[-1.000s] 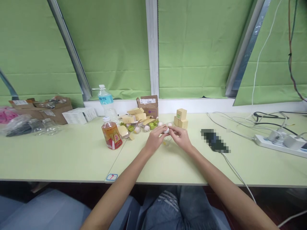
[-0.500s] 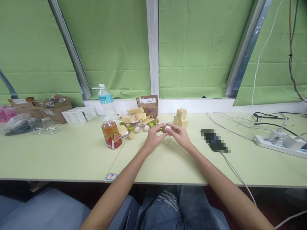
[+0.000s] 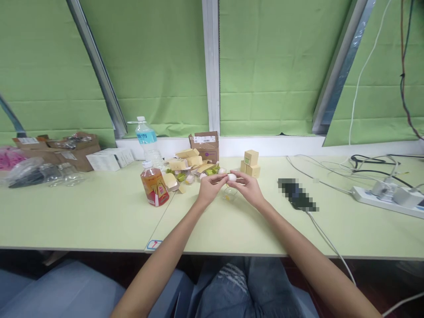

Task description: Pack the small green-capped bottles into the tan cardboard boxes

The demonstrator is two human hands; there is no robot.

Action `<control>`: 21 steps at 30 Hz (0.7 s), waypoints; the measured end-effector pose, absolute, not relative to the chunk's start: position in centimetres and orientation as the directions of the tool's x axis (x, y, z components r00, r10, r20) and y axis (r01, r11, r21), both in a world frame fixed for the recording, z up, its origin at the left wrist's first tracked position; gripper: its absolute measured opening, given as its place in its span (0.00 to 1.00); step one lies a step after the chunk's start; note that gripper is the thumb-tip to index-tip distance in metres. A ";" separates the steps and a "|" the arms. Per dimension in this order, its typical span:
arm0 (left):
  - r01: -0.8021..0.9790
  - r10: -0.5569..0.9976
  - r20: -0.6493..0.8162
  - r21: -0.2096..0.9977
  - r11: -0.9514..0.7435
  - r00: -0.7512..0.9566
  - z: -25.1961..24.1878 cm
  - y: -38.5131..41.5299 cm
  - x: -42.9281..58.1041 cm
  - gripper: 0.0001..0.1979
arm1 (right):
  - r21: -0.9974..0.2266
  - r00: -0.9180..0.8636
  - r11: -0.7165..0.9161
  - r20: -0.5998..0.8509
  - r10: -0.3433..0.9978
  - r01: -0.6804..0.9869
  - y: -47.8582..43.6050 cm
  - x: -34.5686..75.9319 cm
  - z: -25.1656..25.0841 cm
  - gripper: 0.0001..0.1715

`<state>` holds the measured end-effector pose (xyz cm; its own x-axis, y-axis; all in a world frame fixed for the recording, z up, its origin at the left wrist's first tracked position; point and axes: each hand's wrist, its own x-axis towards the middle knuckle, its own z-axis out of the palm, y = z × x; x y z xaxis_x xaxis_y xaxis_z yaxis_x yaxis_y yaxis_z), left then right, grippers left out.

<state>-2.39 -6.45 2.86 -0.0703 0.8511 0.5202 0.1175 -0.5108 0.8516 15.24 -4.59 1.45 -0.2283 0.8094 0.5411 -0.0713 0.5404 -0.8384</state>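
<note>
A small white round object (image 3: 232, 177) is held between the fingertips of my left hand (image 3: 210, 189) and my right hand (image 3: 249, 187). Both hands are closed in a pinch on it, above the table. Just below them a small clear glass container (image 3: 229, 194) stands on the table, with something yellow in it. Behind my left hand lies a pile of small yellow cartons (image 3: 194, 160) mixed with green and whitish pieces (image 3: 180, 176). Three small yellow boxes (image 3: 251, 157) are stacked behind my right hand.
An orange drink bottle (image 3: 154, 185) and a water bottle (image 3: 147, 140) stand left of my hands. To the right are a phone (image 3: 297, 194) with a cable and a power strip (image 3: 384, 201). Cartons (image 3: 74, 154) and glass jars (image 3: 68, 174) are at far left.
The green piece that showed between my fingers is no longer visible there. My left fingers have flattened and lowered slightly, and the white object shows more fully.
</note>
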 end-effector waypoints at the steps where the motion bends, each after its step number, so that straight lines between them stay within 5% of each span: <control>1: 0.117 0.854 0.515 0.855 -0.506 -0.072 2.9 -6.5 -2.4 0.17 | -0.821 -0.235 0.570 0.562 0.793 -0.043 -4.6 15.4 1.4 0.34; 9: 0.115 0.876 0.482 0.870 -0.479 0.001 2.9 -6.6 -2.1 0.19 | -0.586 -0.310 0.796 0.736 0.602 0.155 -4.3 16.3 1.5 0.26; 21: 0.174 0.834 0.546 0.817 -0.550 0.073 2.2 -6.4 -2.5 0.19 | -0.603 -0.351 0.781 0.705 0.616 0.161 -4.6 15.9 1.6 0.25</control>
<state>-2.49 -6.40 2.19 0.0734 0.8343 0.5464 0.1736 -0.5502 0.8168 15.94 -4.64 1.59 -0.3509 0.6164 0.7049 0.1611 0.7813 -0.6030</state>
